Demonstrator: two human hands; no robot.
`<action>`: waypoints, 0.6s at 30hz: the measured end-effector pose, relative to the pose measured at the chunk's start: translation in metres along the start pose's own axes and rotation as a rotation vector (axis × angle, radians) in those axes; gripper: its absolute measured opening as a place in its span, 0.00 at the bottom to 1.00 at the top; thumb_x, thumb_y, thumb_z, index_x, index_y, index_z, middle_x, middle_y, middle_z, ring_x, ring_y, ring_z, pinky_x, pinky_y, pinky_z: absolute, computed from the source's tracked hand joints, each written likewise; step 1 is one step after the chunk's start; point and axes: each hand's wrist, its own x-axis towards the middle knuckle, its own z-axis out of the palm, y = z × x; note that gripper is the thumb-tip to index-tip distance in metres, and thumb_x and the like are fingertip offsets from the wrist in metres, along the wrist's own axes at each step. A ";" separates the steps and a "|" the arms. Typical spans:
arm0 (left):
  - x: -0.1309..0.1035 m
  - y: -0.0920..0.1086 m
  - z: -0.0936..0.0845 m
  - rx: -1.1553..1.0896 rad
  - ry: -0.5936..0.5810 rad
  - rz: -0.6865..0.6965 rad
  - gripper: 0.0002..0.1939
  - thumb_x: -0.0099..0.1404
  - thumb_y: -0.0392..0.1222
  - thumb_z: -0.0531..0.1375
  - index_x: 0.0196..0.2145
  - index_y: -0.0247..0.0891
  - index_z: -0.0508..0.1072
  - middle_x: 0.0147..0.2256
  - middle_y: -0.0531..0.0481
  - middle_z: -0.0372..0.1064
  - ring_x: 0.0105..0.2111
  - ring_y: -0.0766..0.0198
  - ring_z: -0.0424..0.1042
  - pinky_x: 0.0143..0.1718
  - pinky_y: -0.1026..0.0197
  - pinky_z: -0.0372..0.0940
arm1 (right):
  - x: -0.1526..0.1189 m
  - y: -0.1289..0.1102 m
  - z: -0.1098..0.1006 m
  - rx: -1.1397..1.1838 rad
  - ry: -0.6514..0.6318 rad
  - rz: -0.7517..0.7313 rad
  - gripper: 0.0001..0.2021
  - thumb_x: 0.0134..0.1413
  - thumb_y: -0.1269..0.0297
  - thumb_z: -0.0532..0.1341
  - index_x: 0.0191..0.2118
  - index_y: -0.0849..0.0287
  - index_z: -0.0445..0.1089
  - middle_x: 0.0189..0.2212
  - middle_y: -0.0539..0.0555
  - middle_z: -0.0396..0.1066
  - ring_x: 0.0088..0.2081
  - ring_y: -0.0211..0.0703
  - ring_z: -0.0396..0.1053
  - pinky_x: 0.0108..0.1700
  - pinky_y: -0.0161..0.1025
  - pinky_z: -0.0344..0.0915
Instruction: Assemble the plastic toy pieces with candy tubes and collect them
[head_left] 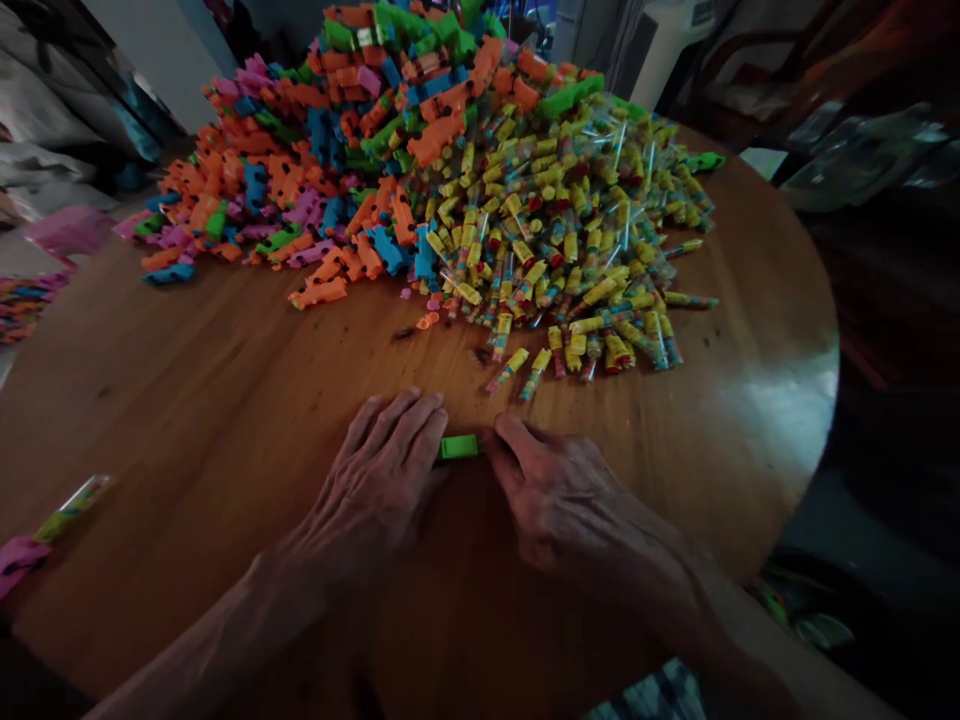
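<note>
Close to the front of the round table, a small bright green plastic toy vehicle (459, 447) lies between my two hands. My left hand (390, 455) is closed over its left end, fingers together and knuckles up, so that end is hidden. At the toy's right end, the thumb and fingers of my right hand (559, 490) are pinched together. Something thin shows at those fingertips, but I cannot make out what it is. Just beyond my hands lie clear candy tubes with yellow wrappers (535, 374).
On the wooden table (187, 400), a tall heap of orange, blue, green and pink toy cars (292, 180) rises at the back left. Beside it spreads a pile of yellow-wrapped tubes (555, 210). A pink toy car (21, 562) with a filled tube (71, 508) lies at the left edge.
</note>
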 end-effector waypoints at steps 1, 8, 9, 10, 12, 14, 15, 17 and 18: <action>0.000 -0.002 0.001 -0.014 -0.002 -0.006 0.22 0.76 0.41 0.52 0.64 0.36 0.59 0.65 0.37 0.60 0.66 0.45 0.56 0.66 0.37 0.53 | 0.001 -0.001 0.000 0.014 -0.010 0.017 0.11 0.57 0.70 0.56 0.44 0.65 0.70 0.40 0.60 0.66 0.31 0.42 0.61 0.26 0.42 0.50; 0.005 -0.006 0.001 -0.089 0.084 0.046 0.15 0.75 0.40 0.54 0.57 0.38 0.67 0.59 0.40 0.68 0.63 0.50 0.64 0.65 0.40 0.58 | -0.002 -0.010 -0.009 0.017 0.016 0.008 0.10 0.54 0.71 0.57 0.42 0.63 0.72 0.43 0.62 0.69 0.31 0.42 0.64 0.27 0.42 0.52; 0.003 -0.005 -0.001 -0.094 0.105 0.054 0.13 0.75 0.39 0.54 0.55 0.39 0.69 0.57 0.40 0.70 0.62 0.51 0.66 0.65 0.40 0.60 | -0.003 -0.011 -0.011 0.025 0.046 0.024 0.10 0.56 0.70 0.56 0.42 0.63 0.72 0.44 0.62 0.69 0.29 0.41 0.63 0.27 0.42 0.53; -0.002 -0.005 -0.004 -0.095 0.121 0.058 0.11 0.75 0.38 0.54 0.52 0.39 0.70 0.56 0.41 0.71 0.60 0.52 0.67 0.64 0.41 0.61 | -0.004 -0.010 -0.012 0.038 0.087 0.043 0.11 0.60 0.68 0.55 0.43 0.63 0.72 0.45 0.62 0.69 0.28 0.40 0.63 0.28 0.42 0.54; -0.019 -0.008 -0.011 -0.084 0.123 0.028 0.10 0.75 0.37 0.54 0.51 0.38 0.70 0.55 0.40 0.71 0.60 0.54 0.68 0.63 0.45 0.64 | -0.004 -0.004 -0.013 0.066 0.190 0.084 0.14 0.66 0.64 0.50 0.44 0.61 0.72 0.46 0.62 0.68 0.28 0.39 0.64 0.29 0.41 0.54; -0.047 -0.013 -0.022 -0.045 0.109 -0.051 0.11 0.74 0.36 0.54 0.52 0.38 0.70 0.56 0.40 0.71 0.59 0.55 0.68 0.61 0.48 0.66 | -0.002 0.007 -0.014 0.038 0.276 0.132 0.15 0.67 0.65 0.48 0.44 0.60 0.72 0.45 0.60 0.68 0.28 0.39 0.63 0.29 0.41 0.52; -0.064 -0.017 -0.029 -0.013 0.110 -0.094 0.13 0.73 0.37 0.54 0.53 0.39 0.71 0.56 0.40 0.71 0.58 0.55 0.69 0.60 0.50 0.68 | 0.000 0.013 -0.015 -0.006 0.292 0.167 0.14 0.66 0.66 0.49 0.44 0.60 0.72 0.44 0.59 0.68 0.27 0.39 0.62 0.28 0.41 0.49; -0.097 -0.028 -0.046 0.065 0.101 -0.183 0.17 0.73 0.38 0.54 0.57 0.44 0.71 0.54 0.42 0.72 0.55 0.55 0.73 0.55 0.52 0.72 | 0.004 0.025 -0.016 -0.110 0.284 0.241 0.12 0.64 0.67 0.52 0.43 0.60 0.72 0.40 0.58 0.68 0.25 0.39 0.60 0.26 0.41 0.44; -0.112 -0.035 -0.056 0.110 0.099 -0.212 0.20 0.72 0.40 0.55 0.59 0.48 0.71 0.52 0.44 0.74 0.52 0.55 0.75 0.51 0.53 0.74 | 0.007 0.030 -0.017 -0.146 0.267 0.262 0.11 0.64 0.67 0.53 0.43 0.59 0.72 0.39 0.58 0.68 0.25 0.39 0.59 0.26 0.42 0.43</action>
